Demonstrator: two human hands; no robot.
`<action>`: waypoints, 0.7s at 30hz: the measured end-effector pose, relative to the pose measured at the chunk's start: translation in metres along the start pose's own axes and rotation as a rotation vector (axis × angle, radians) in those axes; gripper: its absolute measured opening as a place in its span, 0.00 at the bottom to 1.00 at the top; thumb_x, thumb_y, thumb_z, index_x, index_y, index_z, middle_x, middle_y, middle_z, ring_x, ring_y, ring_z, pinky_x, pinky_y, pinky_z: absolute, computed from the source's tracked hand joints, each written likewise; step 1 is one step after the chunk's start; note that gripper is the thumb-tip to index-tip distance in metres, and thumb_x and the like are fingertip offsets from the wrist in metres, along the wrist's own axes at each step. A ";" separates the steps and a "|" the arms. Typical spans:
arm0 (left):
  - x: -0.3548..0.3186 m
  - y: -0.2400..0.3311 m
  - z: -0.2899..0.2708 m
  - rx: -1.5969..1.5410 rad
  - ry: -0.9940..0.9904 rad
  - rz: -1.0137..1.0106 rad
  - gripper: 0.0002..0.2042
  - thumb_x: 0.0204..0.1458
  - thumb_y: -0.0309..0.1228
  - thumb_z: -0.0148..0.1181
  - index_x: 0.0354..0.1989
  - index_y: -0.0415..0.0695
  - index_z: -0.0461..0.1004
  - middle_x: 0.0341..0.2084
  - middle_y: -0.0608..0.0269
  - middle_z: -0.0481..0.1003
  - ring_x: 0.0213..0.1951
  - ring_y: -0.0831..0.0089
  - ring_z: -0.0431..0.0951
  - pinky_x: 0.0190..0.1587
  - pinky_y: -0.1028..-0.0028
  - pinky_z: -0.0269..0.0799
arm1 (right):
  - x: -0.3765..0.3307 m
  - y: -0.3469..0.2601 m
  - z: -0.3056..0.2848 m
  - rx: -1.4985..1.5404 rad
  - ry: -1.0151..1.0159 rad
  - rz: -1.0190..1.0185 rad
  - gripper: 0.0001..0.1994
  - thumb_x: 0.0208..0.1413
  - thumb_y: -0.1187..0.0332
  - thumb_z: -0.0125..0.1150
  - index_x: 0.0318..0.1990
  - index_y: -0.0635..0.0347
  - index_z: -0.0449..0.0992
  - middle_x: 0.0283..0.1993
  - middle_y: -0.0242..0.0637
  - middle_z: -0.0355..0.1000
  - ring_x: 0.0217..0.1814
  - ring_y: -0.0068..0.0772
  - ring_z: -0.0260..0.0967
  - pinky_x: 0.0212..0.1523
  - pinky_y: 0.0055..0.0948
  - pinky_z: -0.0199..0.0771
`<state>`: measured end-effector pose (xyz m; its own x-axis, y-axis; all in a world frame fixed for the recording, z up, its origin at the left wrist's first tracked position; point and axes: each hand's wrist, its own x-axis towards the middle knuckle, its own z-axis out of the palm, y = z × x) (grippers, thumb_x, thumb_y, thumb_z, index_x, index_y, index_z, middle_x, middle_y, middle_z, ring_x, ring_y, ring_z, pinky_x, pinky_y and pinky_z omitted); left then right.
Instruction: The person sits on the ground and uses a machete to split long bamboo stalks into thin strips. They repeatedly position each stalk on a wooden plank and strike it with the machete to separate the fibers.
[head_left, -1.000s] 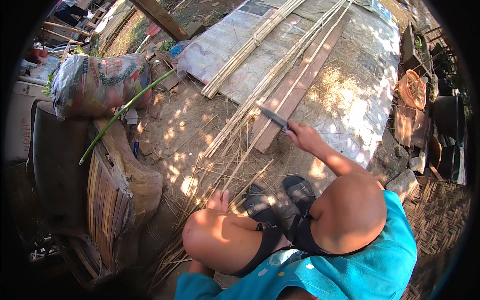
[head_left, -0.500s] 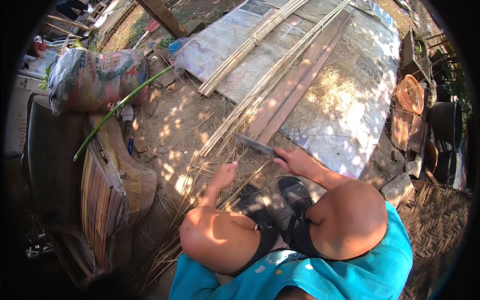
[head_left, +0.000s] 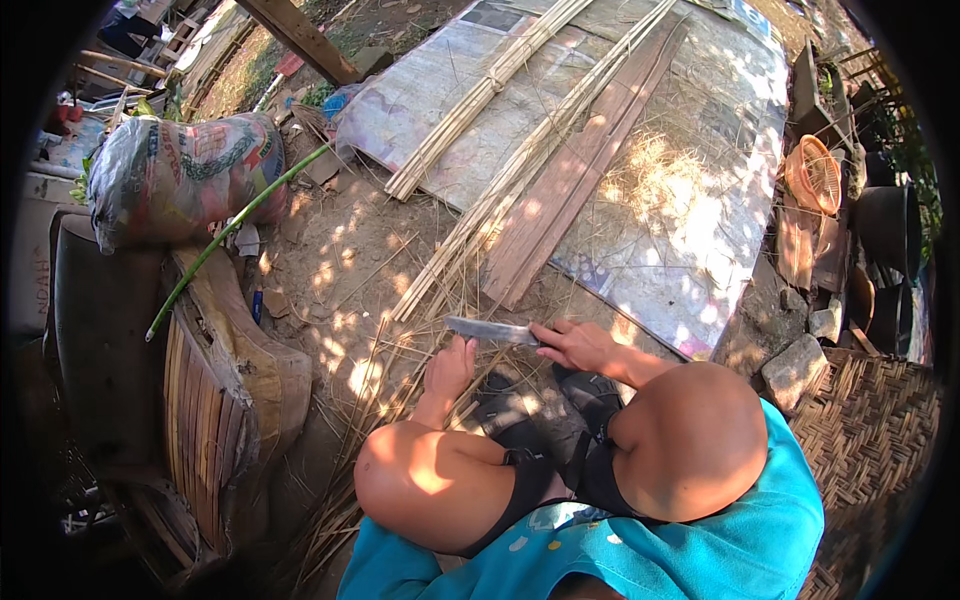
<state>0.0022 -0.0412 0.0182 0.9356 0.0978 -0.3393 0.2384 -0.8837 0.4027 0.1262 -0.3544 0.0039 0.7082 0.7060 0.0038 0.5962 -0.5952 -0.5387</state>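
Observation:
A knife (head_left: 492, 330) with a broad grey blade is in my right hand (head_left: 580, 350), the fingers wrapped round its handle. Its blade points left, the tip end lying just above the thumb of my left hand (head_left: 450, 370). My left fingers are pinched on what looks like a thin bamboo strip, hard to see against the litter. Beyond the blade, a long bundle of pale bamboo strips (head_left: 520, 165) reaches from the dirt onto a sheet. A brown wooden plank (head_left: 565, 205) lies alongside that bundle. Another bundle, a tied one (head_left: 450, 130), rests farther left.
The printed sheet (head_left: 690, 250) carries a heap of fine shavings (head_left: 655, 175). Left are a wooden block (head_left: 275, 370), a stuffed sack (head_left: 185, 180) and a green stalk (head_left: 235, 225). Right are an orange basket (head_left: 813, 175), a stone (head_left: 795, 370) and a woven mat (head_left: 870, 430).
The knife and my right hand have moved left and slightly down, bringing the blade over my left fingers. My left hand has shifted slightly downward. The view has tilted a little.

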 end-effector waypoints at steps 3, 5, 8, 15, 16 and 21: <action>-0.020 -0.029 -0.011 0.181 0.000 -0.027 0.20 0.69 0.49 0.46 0.39 0.43 0.69 0.16 0.38 0.75 0.25 0.32 0.78 0.30 0.38 0.73 | 0.017 0.080 -0.036 -0.027 0.356 0.254 0.18 0.71 0.52 0.51 0.59 0.50 0.70 0.33 0.52 0.76 0.32 0.61 0.77 0.31 0.54 0.76; -0.024 -0.032 -0.011 0.175 -0.003 0.006 0.19 0.70 0.48 0.45 0.38 0.43 0.69 0.16 0.39 0.75 0.25 0.33 0.78 0.31 0.38 0.73 | 0.029 0.171 -0.122 -0.213 0.336 0.491 0.16 0.71 0.54 0.51 0.53 0.56 0.72 0.29 0.54 0.76 0.31 0.63 0.76 0.31 0.55 0.76; -0.005 -0.039 -0.006 -0.069 -0.055 0.023 0.24 0.70 0.48 0.45 0.31 0.40 0.73 0.18 0.41 0.75 0.25 0.41 0.79 0.31 0.49 0.73 | 0.035 0.172 -0.128 -0.169 0.440 0.602 0.17 0.70 0.55 0.52 0.50 0.61 0.73 0.29 0.57 0.76 0.32 0.66 0.76 0.32 0.57 0.75; -0.053 -0.089 -0.023 -0.429 -0.053 -0.385 0.30 0.70 0.53 0.46 0.27 0.38 0.77 0.17 0.53 0.73 0.23 0.59 0.72 0.33 0.58 0.68 | 0.018 0.050 -0.019 0.024 0.248 0.221 0.18 0.68 0.53 0.56 0.57 0.53 0.73 0.32 0.53 0.76 0.31 0.61 0.77 0.32 0.53 0.79; -0.088 -0.111 -0.020 -0.452 -0.025 -0.533 0.31 0.69 0.55 0.46 0.27 0.38 0.78 0.17 0.53 0.74 0.23 0.59 0.73 0.33 0.57 0.69 | 0.018 0.063 -0.032 -0.008 0.282 0.231 0.18 0.68 0.53 0.56 0.57 0.53 0.73 0.32 0.53 0.76 0.31 0.61 0.77 0.31 0.53 0.79; -0.056 -0.094 -0.036 -0.386 -0.026 -0.309 0.32 0.67 0.56 0.49 0.25 0.37 0.79 0.19 0.49 0.75 0.21 0.56 0.75 0.32 0.56 0.69 | 0.027 0.055 -0.048 -0.026 0.233 0.183 0.18 0.68 0.52 0.56 0.54 0.55 0.74 0.31 0.54 0.76 0.33 0.63 0.77 0.33 0.54 0.78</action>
<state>-0.0639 0.0530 0.0295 0.8003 0.3123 -0.5118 0.5872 -0.5807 0.5639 0.1964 -0.3862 0.0154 0.8709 0.4804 0.1032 0.4576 -0.7166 -0.5264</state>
